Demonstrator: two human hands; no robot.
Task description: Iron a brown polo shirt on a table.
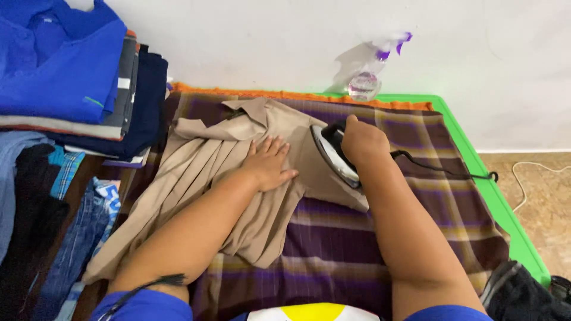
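You are mid-press: your left hand (270, 163) lies flat and released on the beige pleated cotton garment (238, 196) while your right hand (363, 139) grips the black-handled steel iron (333, 156) just beside it, so guide slowly past those fingers.

- You get even, soft indoor light, fairly bright; no hard glare.
- Spray bottle (370, 70) throws a faint grey shadow left on the white wall (267, 35).
- Bottle and your right hand (364, 141) look slightly motion-blurred.
- Wide lens bends the edges.
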